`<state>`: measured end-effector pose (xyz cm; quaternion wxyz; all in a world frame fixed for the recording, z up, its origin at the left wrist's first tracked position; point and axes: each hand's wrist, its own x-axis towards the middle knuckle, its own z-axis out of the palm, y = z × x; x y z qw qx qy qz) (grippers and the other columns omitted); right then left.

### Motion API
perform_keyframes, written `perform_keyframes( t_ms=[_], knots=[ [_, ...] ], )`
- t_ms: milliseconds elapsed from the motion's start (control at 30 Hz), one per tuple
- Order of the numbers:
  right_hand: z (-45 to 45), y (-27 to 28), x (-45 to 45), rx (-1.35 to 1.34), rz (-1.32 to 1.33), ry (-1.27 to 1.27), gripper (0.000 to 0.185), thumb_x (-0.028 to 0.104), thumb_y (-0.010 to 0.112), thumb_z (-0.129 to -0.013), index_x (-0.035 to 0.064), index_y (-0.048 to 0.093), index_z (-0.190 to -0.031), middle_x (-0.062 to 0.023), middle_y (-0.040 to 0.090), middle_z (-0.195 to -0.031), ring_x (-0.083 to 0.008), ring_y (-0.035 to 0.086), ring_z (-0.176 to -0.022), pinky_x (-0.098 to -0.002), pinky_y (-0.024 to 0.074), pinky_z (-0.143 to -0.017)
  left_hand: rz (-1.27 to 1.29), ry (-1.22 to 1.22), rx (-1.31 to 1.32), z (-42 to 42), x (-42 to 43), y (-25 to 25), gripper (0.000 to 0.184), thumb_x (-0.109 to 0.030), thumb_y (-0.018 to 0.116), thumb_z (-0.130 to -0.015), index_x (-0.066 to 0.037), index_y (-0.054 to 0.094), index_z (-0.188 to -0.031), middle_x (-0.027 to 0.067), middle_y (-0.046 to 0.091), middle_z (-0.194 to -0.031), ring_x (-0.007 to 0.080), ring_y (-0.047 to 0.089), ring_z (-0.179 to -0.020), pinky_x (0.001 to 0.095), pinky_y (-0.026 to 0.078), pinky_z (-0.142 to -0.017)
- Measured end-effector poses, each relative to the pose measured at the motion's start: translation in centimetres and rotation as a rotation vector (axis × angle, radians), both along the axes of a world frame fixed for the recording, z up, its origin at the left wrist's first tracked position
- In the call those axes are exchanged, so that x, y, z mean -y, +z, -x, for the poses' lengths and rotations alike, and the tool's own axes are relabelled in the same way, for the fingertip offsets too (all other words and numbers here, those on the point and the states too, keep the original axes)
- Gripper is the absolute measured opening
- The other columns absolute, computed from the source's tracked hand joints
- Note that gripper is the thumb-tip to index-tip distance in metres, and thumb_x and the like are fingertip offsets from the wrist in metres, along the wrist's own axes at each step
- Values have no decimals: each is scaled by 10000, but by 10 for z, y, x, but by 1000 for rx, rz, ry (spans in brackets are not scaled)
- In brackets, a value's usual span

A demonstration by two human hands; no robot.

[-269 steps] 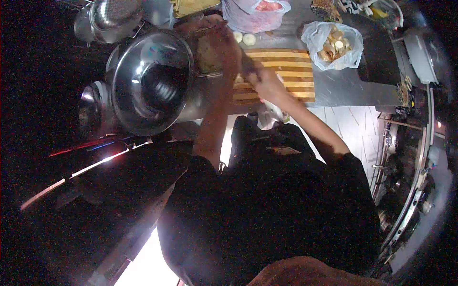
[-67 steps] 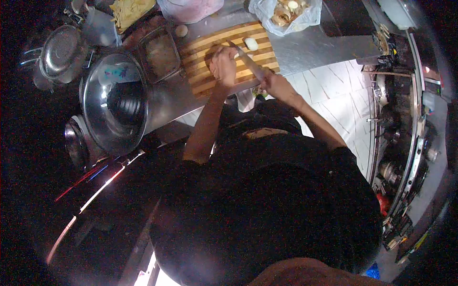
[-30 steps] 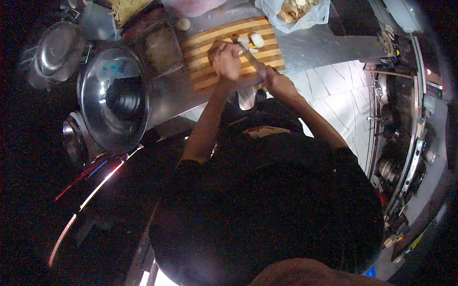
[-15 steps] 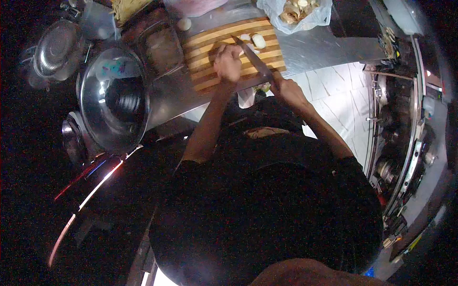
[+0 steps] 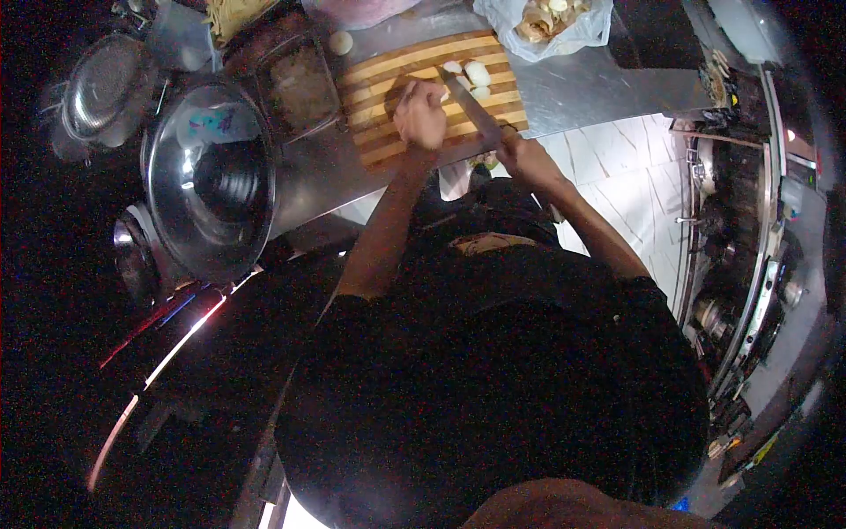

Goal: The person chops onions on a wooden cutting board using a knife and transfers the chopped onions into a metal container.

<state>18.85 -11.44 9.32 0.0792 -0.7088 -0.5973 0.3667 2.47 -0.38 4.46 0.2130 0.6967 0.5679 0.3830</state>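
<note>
A striped wooden board (image 5: pixel 388 72) lies on the metal counter. Over its middle, my left hand (image 5: pixel 420 115) has its fingers curled round a white piece, of which only a bit shows at the fingertips. My right hand (image 5: pixel 522 159) grips the handle of a knife (image 5: pixel 473 112), whose blade points up and left across the board, close beside my left fingertips. Just right of the blade lie a whitish peeled onion (image 5: pixel 476 73) and a few cut white pieces (image 5: pixel 480 92). Another pale round onion (image 5: pixel 341 42) rests off the board's upper left corner.
Left of the board stand a rectangular container (image 5: pixel 300 88) and a large clear bowl (image 5: pixel 210 181), with a metal strainer (image 5: pixel 106 88) farther left. A white plastic bag (image 5: pixel 589 31) of peels sits beyond the board's upper right corner. A pinkish bag (image 5: pixel 361 11) is at the top.
Since the earlier frames, the knife has come to the board and cut white pieces have appeared beside the peeled onion. Over the last half second, the blade has shifted slightly right, nearer those pieces.
</note>
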Motion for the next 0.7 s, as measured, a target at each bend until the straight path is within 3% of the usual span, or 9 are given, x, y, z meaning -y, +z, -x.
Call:
perform_keyframes(
  t_ms=[100,300,400,500,700],
  knots=[
    [0,20,0,25,82,-15,237,210,477,-879,47,438,-1047,-266,605,-800,-452,582,-805,-520,427,-686,-23,10,20,0,-2,-3,56,-135,683,-744,-97,667,-782,96,651,-809,298,623,-765,388,482,-697],
    [4,30,1,35,197,-4,263,214,487,-874,60,422,-1078,-267,604,-801,-451,590,-787,-535,425,-667,-34,-2,43,0,-2,-7,63,-132,679,-742,-96,661,-791,82,654,-809,285,627,-752,384,484,-685],
    [15,9,2,97,93,9,282,219,484,-876,64,419,-1103,-271,607,-813,-455,590,-787,-544,431,-667,12,-8,57,0,1,-2,27,-109,600,-787,-113,626,-782,71,614,-806,294,603,-775,405,468,-668],
    [18,-20,-5,65,-66,-19,346,236,487,-879,91,407,-1183,-274,613,-847,-465,586,-809,-546,443,-689,17,-21,13,0,-2,-4,23,-131,615,-783,-118,632,-793,76,616,-808,295,604,-778,406,470,-676],
    [0,8,-10,109,42,-74,408,247,467,-895,135,394,-1280,-289,610,-839,-467,588,-806,-546,457,-686,-31,-110,-172,-4,-2,18,113,-203,615,-800,-135,670,-871,81,640,-875,296,607,-810,390,478,-716]
  ],
)
